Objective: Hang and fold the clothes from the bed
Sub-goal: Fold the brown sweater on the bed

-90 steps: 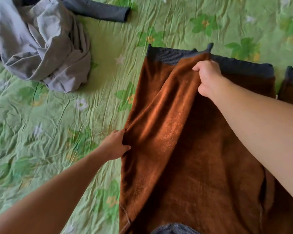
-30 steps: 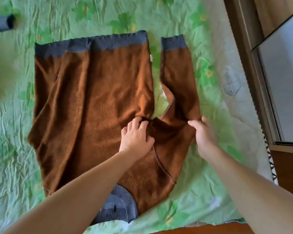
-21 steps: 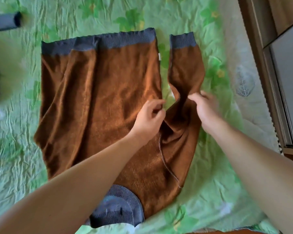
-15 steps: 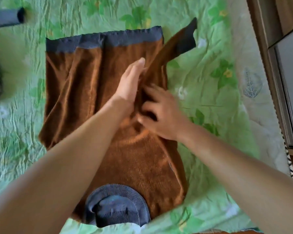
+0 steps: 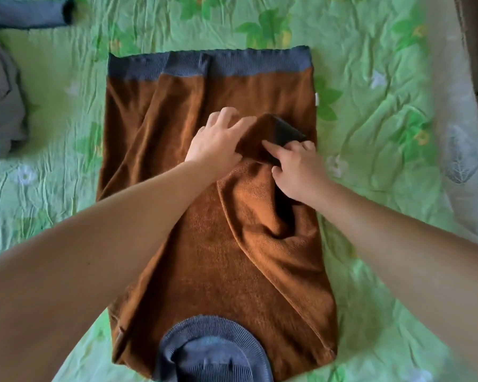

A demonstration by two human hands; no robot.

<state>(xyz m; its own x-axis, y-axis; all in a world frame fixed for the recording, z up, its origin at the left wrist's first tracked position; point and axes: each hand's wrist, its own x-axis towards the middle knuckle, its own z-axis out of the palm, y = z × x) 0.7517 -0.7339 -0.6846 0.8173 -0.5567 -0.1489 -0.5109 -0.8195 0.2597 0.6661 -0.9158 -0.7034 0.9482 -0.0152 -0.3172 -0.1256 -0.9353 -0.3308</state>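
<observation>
Sleeve (image 5: 255, 140) now folded onto fleecy sweater (image 5: 204, 257), right hand (image 5: 298, 168) pinching cuff (image 5: 287, 133)

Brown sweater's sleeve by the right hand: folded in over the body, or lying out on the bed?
Folded in: the sleeve lies across the sweater body, its grey cuff pinched by the right hand near the middle.

Swung sleeve (image 5: 249, 197) off the sheet (image 5: 370, 128) and folded it across the sweater (image 5: 160, 139) body. Brought cuff (image 5: 286, 135) down to mid-body. Shifted left hand (image 5: 218, 144) up from the armpit, now pressing flat beside the fold. Moved right hand (image 5: 298, 166) along, now gripping the cuff edge.
</observation>
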